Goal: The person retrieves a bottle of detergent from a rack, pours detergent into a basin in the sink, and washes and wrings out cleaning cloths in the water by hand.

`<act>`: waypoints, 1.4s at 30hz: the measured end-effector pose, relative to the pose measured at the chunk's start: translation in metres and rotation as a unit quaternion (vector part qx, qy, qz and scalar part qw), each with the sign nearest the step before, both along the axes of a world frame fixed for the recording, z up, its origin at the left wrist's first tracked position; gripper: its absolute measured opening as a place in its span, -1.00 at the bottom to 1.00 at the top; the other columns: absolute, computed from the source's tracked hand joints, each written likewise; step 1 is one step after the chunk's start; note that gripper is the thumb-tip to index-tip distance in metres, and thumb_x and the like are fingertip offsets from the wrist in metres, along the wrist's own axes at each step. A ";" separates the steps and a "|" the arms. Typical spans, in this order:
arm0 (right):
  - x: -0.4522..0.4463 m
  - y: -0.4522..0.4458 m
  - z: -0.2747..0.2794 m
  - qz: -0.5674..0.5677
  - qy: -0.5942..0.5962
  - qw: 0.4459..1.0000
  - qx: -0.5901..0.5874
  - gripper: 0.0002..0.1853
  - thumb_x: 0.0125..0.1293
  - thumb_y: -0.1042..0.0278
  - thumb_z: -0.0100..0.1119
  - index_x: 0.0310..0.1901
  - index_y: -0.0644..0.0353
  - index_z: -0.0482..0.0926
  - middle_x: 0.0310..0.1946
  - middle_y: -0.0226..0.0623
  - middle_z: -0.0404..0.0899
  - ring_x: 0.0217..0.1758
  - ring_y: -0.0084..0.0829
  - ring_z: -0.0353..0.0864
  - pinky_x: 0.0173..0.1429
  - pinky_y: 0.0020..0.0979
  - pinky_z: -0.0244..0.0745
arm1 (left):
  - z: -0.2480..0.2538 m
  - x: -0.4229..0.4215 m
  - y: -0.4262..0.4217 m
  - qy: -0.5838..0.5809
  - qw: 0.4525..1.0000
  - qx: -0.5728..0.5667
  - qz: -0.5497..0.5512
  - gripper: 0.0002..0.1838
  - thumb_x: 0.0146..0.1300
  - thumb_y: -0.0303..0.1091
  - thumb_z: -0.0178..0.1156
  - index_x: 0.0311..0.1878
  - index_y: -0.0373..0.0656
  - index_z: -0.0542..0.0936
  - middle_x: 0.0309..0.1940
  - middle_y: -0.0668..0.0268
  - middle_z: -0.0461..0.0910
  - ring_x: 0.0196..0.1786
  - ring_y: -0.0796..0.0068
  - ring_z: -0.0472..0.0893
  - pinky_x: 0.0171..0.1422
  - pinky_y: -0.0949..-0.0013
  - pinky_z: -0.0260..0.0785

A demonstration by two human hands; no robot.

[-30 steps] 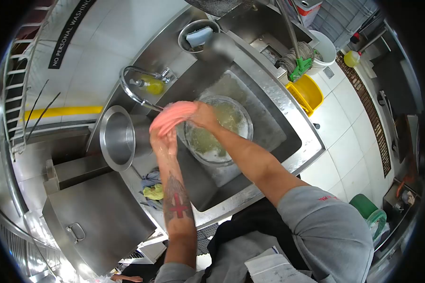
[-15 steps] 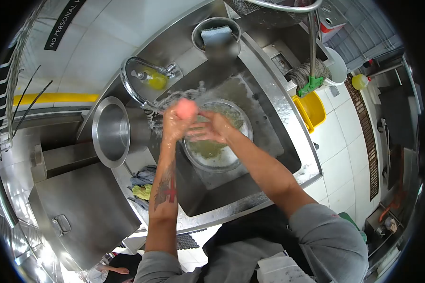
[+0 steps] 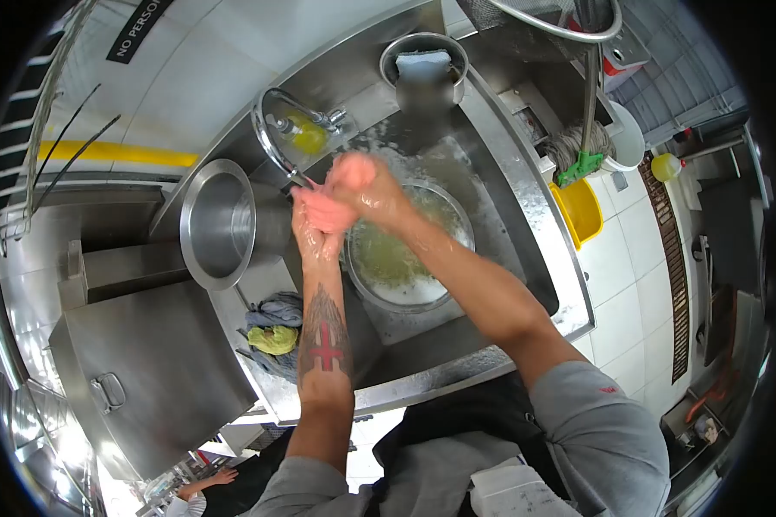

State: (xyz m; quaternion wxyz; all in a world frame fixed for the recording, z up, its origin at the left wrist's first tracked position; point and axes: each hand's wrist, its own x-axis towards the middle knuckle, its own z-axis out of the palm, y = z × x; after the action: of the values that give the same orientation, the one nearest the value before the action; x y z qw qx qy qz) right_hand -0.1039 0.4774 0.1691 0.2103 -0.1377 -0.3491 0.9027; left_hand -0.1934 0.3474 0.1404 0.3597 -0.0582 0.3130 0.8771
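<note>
Under the running tap [image 3: 272, 142], both my hands grip a wet, salmon-pink cloth [image 3: 326, 212], blurred by motion. My left hand [image 3: 316, 239] cups its lower part from below, while my right hand [image 3: 383, 202] closes around the upper part. Some of my fingers are hidden behind the cloth. Below and to the right, a round metal basin [image 3: 467, 226] of greenish, foamy water stands in the sink [image 3: 513, 267].
An empty steel bowl [image 3: 200, 226] leans left of the sink. A pot [image 3: 459, 73] with a pale blue cloth stands at the back corner. A yellow-green soap bottle [image 3: 309, 138] is behind the tap. Rags [image 3: 273, 339] lie at the front left edge; a yellow bucket [image 3: 583, 217] is on the right.
My right hand has come up from beside my left hand and now grips the cloth too. The cloth is spread between both hands, nearer the tap. The view has shifted slightly.
</note>
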 end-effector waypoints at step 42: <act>0.130 0.003 -0.218 0.350 -0.414 0.531 0.651 -0.40 0.18 0.04 0.34 0.23 0.15 0.59 0.15 0.02 0.63 0.28 0.03 0.57 0.39 -0.10 0.44 | 0.076 0.161 -0.318 0.548 0.404 -0.712 0.171 -0.70 0.50 -0.17 0.13 -0.03 -0.26 0.60 0.32 -0.02 0.40 0.46 -0.08 0.31 0.50 -0.08 0.10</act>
State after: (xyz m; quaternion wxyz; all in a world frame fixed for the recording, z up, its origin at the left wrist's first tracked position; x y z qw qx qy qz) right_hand 0.0265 0.4801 -0.0488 -0.2593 -0.1880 -0.9084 0.2686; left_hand -0.0320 0.0297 0.2167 -0.2172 0.1470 0.9384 0.2250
